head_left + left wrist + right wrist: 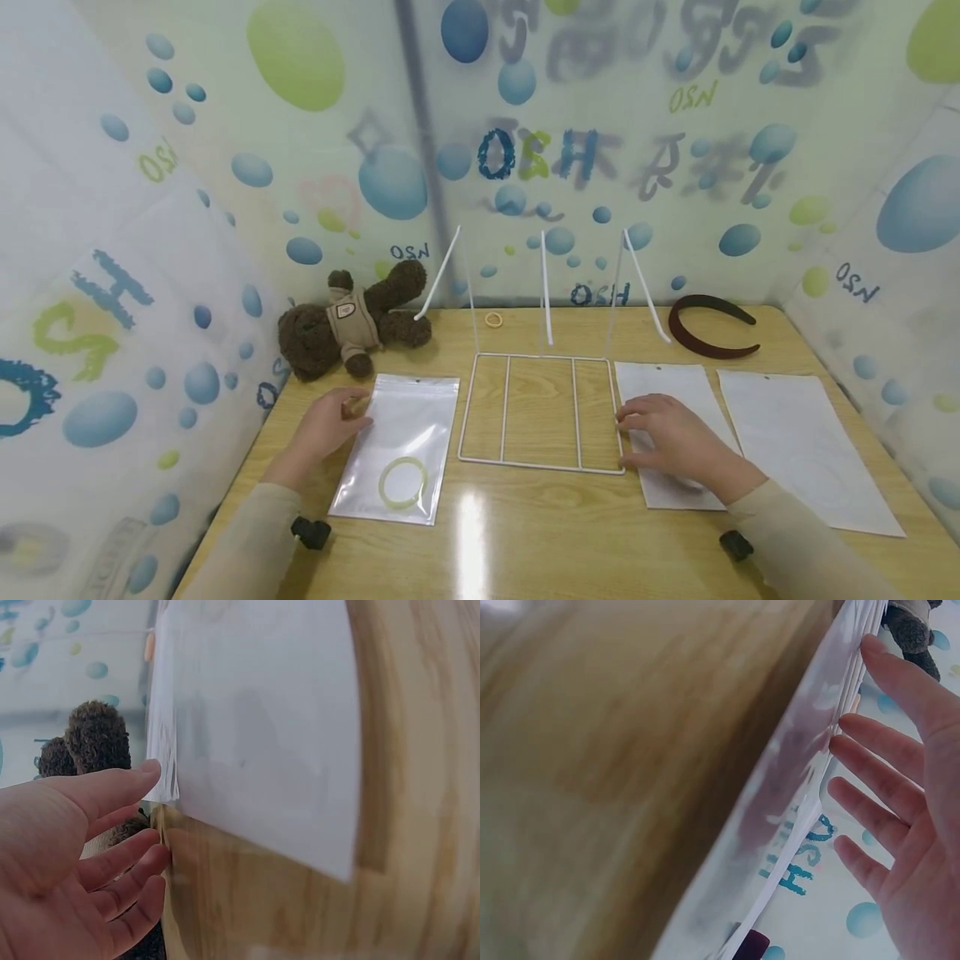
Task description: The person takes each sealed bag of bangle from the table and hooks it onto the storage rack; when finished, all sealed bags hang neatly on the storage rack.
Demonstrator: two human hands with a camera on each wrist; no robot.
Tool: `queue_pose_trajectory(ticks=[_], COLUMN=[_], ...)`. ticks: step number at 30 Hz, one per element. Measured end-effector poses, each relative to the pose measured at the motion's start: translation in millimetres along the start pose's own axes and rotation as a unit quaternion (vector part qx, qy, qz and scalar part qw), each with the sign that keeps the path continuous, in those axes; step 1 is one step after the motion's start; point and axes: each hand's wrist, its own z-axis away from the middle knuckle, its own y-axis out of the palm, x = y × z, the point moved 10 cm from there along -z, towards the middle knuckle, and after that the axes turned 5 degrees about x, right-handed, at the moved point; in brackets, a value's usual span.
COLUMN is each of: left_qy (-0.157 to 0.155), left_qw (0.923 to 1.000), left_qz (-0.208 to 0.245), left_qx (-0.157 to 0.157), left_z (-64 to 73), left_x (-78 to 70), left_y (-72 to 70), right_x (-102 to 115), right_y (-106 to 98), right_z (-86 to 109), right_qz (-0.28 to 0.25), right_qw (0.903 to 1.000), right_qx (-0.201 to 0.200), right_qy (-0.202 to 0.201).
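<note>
My left hand (326, 429) is at the left edge of a clear zip bag (405, 417), its fingers loosely bent and holding nothing. A pale yellow-green ring (382, 482) shows at the bag's lower part. In the left wrist view the thumb of the hand (97, 855) is right at a white edge. My right hand (667, 437) hovers over a white flat bag (667, 379), with fingertips at the right side of a white wire rack (506, 408). The right wrist view shows this hand (900, 780) with spread fingers beside a bag's edge.
A brown teddy bear (356, 321) lies at the back left. Behind the rack, whose three prongs rise up, is a small yellowish ring (493, 313). A dark red headband (675, 325) lies at the back right, and another white flat bag (795, 442) at the right. Patterned walls enclose the table.
</note>
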Motion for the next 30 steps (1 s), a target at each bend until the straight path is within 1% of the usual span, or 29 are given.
queue_pose_trajectory(ticks=[4,7,15,20,23,28,30], left_qy=[0.001,0.001,0.014,0.008,0.004,0.009,0.006], left_qw=[0.9997,0.9995,0.9994,0.9993,0.9992,0.9991,0.9989], left_qz=[0.023,0.032,0.032,0.036,0.037,0.041,0.045], left_qx=[0.005,0.002,0.002,0.009,0.009,-0.002,-0.003], left_z=[-3.2,-6.3,-17.1,-22.4,-22.8,-20.1,-18.7], left_x=[3.5,5.4,-0.2,0.1,1.5,0.0,-0.3], left_y=[0.5,-0.1,-1.6,3.0,5.3,5.3,5.7], right_x=[2,4,3,3,3,2,2], right_y=[-1,-3,-4,-4,-3,-1,0], right_z=[-0.5,-0.9,-1.5,-2.2,-3.2,-3.1,-3.4], right_qz=[0.011,0.016,0.018,0.013,0.013,0.012,0.009], right_qw=[0.9999,0.9998,0.9998,0.9999,0.9999,0.9999,0.9999], right_qx=[-0.003,-0.009,-0.009,-0.006,-0.002,0.003,0.006], right_qy=[0.000,-0.004,-0.001,-0.001,-0.001,0.006,0.010])
